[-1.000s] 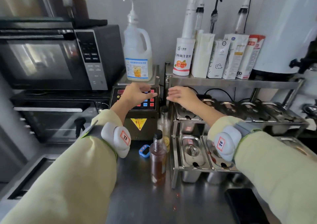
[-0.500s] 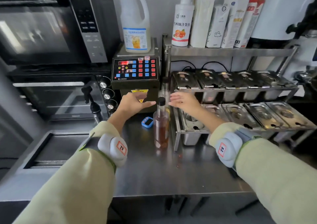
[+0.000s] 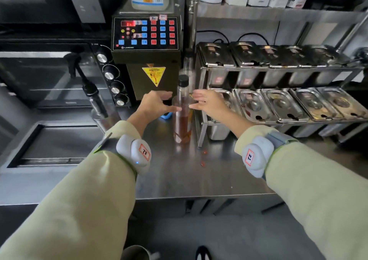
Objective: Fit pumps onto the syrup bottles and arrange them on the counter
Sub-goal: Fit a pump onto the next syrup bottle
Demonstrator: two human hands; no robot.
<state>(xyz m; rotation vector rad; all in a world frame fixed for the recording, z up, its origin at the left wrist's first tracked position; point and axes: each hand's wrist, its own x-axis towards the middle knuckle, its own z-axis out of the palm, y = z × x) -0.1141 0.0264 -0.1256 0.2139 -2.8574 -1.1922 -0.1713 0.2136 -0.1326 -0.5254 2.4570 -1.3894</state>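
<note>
both open hands, left hand [image 3: 154, 104] and right hand [image 3: 209, 101], flanked the black-capped amber syrup bottle [image 3: 182, 112] ungripped; a careless one-sided grasp risked toppling it.

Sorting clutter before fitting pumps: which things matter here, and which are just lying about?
Job: syrup bottle with black cap; left hand; right hand; counter.
Lying about: dispenser machine; lidded metal tubs; oven.
</note>
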